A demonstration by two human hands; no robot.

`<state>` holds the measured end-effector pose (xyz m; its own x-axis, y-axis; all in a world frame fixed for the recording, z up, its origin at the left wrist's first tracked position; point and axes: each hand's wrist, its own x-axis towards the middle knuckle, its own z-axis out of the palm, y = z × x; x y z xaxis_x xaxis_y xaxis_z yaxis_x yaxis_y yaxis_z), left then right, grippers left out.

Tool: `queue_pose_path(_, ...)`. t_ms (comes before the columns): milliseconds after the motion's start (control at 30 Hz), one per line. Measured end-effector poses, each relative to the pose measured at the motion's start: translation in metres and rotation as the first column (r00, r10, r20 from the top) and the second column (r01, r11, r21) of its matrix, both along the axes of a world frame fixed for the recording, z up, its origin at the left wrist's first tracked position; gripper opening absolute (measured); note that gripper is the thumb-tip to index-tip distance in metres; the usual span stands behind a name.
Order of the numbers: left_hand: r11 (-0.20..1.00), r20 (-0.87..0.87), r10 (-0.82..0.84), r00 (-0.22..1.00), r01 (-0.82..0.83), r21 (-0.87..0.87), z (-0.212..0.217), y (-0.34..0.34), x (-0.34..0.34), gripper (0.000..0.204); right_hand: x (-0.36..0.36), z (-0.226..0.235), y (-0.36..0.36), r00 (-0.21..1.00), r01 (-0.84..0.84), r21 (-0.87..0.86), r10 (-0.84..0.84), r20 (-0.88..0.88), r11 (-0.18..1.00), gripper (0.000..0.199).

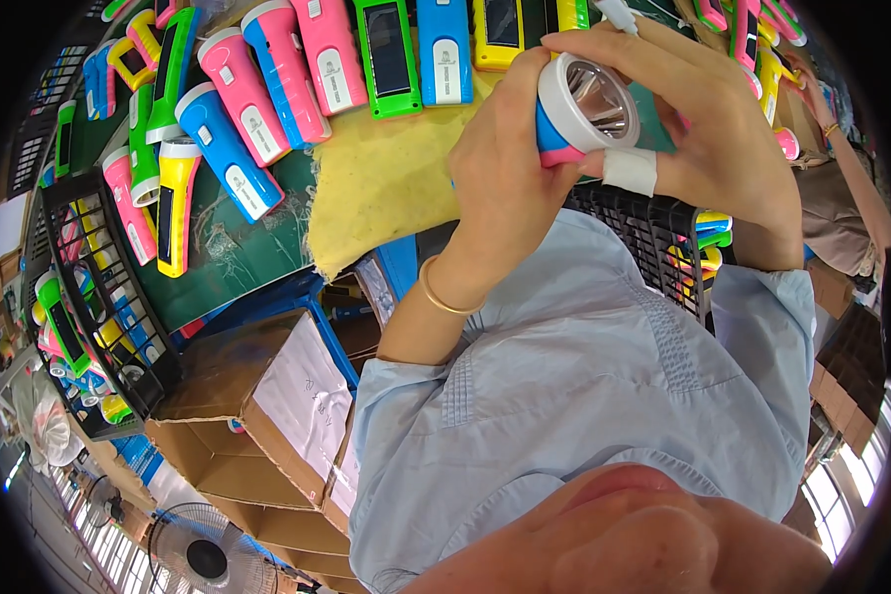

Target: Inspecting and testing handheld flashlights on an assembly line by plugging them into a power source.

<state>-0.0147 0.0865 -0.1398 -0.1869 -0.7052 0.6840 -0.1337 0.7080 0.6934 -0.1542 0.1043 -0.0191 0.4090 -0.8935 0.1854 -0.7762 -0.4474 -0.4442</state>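
Note:
Between my two hands, a blue and pink flashlight (596, 103) is tilted so that its white rim and shiny reflector face up and to the right. My left hand (510, 158) is wrapped round its body, with a gold bangle on the wrist. My right hand (708, 129) curves about the head, its fingertips at the white rim and its thumb low beside it. White tape (631, 170) covers part of that thumb. Beneath my hands lies a yellow cloth (396, 168). Most of the flashlight's body is hidden by my left hand.
Along the green table (257, 282) lie flashlights in a row, including a pink one (329, 59) and a green one (388, 59). A black crate (94, 297) of flashlights stands left, another crate (643, 238) right. Cardboard boxes (238, 366), a fan (206, 557) and another person's arm (851, 158) also show.

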Motion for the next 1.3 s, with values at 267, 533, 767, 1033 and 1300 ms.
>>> queue_pose_path(267,0.997,0.052,-0.040,0.998,0.037,0.074,-0.002,0.001,0.006,0.066,0.005,-0.002,0.001,0.941,0.172,0.040,-0.152,-0.301,0.984,0.068)
queue_pose_path(533,0.986,0.051,-0.074,0.996,0.065,0.154,0.001,0.004,0.014,0.071,-0.001,0.000,-0.002,0.999,-0.019,0.025,0.018,0.039,1.000,0.069)
queue_pose_path(767,0.960,-0.190,-0.154,0.970,0.192,0.203,-0.010,0.006,0.025,0.083,0.013,-0.018,0.001,0.951,-0.041,-0.093,0.067,0.303,0.995,0.067)
queue_pose_path(1033,0.989,-0.042,-0.003,0.999,-0.004,-0.148,0.008,0.012,0.051,0.067,0.033,-0.031,0.005,0.943,-0.028,-0.218,0.098,0.318,0.975,0.062)
queue_pose_path(1300,0.991,0.083,0.046,0.996,-0.035,-0.131,0.023,0.020,0.058,0.025,0.035,-0.036,0.006,0.931,-0.029,-0.343,0.150,0.334,0.939,0.059)
